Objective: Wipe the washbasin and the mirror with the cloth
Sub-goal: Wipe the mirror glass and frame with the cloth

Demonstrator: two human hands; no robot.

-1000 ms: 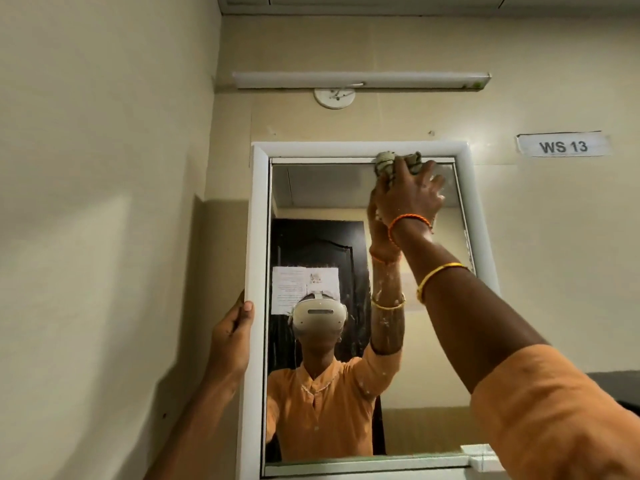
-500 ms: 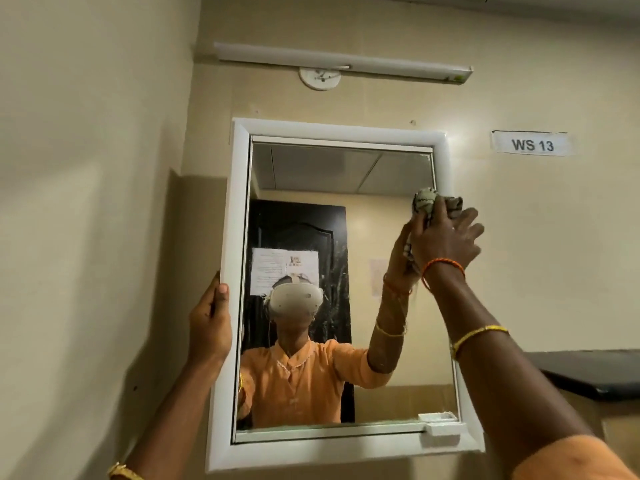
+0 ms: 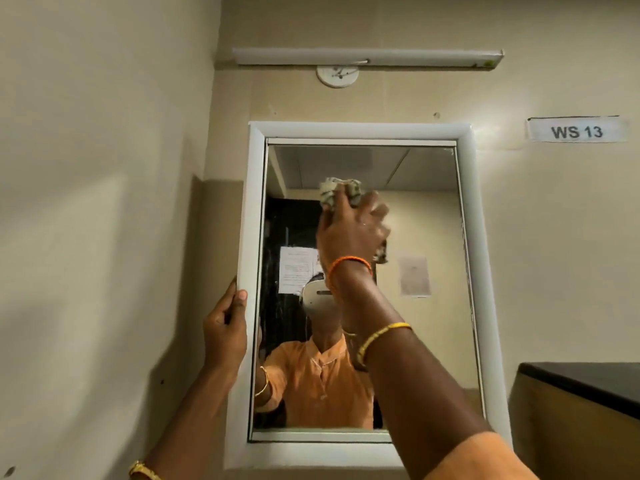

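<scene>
Currently the cloth (image 3: 341,195) is bunched inside the right hand (image 3: 351,233), with crumpled folds protruding above the fingers (image 3: 375,211) and a small portion showing below the palm at the right. The fingers are curled round the cloth and press it against the upper middle of the mirror (image 3: 429,237) glass. The right arm reaches upward from the lower right, wrist slightly bent, with an orange band at the wrist and a yellow bangle lower on the forearm. The left hand (image 3: 225,332) grips the left edge of the mirror's white frame (image 3: 360,130), thumb on the front face and fingers wrapped behind the edge. The cloth is pale grey-green and mottled, heavily wrinkled. The mirror is rectangular, mounted on a beige wall, and reflects a person in an orange garment. A dark counter (image 3: 585,382) stands at the lower right.
</scene>
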